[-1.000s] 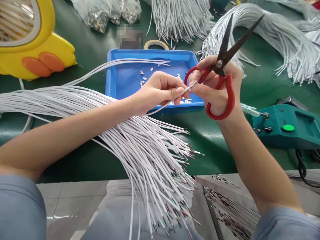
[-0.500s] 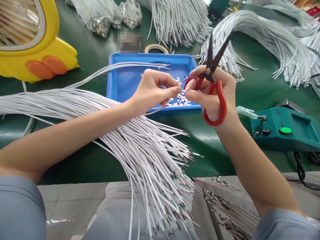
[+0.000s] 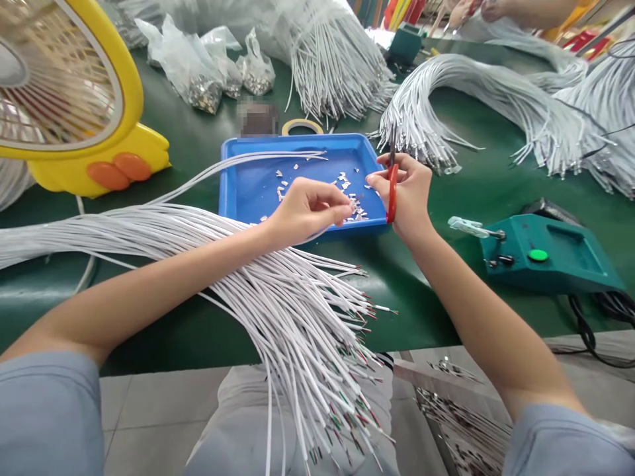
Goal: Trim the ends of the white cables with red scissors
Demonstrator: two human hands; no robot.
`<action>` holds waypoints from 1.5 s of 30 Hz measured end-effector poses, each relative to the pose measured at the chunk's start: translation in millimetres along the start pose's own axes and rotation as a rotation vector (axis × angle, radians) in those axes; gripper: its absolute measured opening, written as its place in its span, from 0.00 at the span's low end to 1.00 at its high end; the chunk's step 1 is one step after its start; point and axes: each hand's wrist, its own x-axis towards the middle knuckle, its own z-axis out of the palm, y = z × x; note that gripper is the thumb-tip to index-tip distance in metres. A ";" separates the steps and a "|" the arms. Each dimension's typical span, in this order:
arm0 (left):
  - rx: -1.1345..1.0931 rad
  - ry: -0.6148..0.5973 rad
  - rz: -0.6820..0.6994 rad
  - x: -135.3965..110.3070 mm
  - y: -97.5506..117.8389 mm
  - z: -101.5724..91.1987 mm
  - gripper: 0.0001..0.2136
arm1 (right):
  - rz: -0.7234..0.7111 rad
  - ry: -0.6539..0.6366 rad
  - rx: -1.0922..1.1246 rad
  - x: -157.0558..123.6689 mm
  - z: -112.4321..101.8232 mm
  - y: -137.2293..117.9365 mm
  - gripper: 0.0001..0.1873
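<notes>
My left hand [image 3: 310, 210] pinches the end of one thin white cable over the near edge of the blue tray [image 3: 238, 173]. My right hand [image 3: 407, 192] is closed round red-handled scissors [image 3: 391, 188], seen edge-on with the blades pointing away, just right of the left fingertips. Small white cut-off bits [image 3: 347, 182] lie scattered in the tray. A few trimmed cables [image 3: 258, 158] rest across the tray's far side. A thick bundle of white cables [image 3: 278, 291] runs under my left forearm and hangs off the table edge, coloured cores showing at the ends.
A yellow duck-shaped fan [image 3: 74, 106] stands at the left. A green box with a round button [image 3: 540, 254] sits at the right. More white cable bundles [image 3: 476, 92], bags of small metal parts [image 3: 203, 73] and a tape roll [image 3: 301, 124] lie behind. Another person's hands [image 3: 471, 10] are at the far top.
Both hands moved away from me and down toward the tray. The scissors' blades, wide apart a second ago, now look closed and edge-on. The camera tilted up.
</notes>
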 end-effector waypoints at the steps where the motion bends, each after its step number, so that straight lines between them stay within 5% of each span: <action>1: 0.005 -0.045 -0.004 -1.2 0.5 1.1 0.04 | -0.003 0.016 0.012 1.2 -0.8 0.2 0.12; 8: 0.022 -0.259 -0.055 -4.3 8.0 1.7 0.10 | -0.018 0.036 0.136 3.6 -1.2 0.9 0.13; 19: 0.066 -0.271 -0.032 -3.5 8.0 0.4 0.08 | -0.041 0.004 0.171 -1.6 0.9 -2.5 0.11; 32: 0.157 -0.323 -0.025 -9.3 32.2 1.1 0.10 | 0.002 0.020 0.146 -1.5 0.4 -1.6 0.10; 45: 0.308 -0.404 0.126 -17.9 36.6 6.5 0.08 | 0.009 0.037 0.117 -2.7 1.3 -1.9 0.11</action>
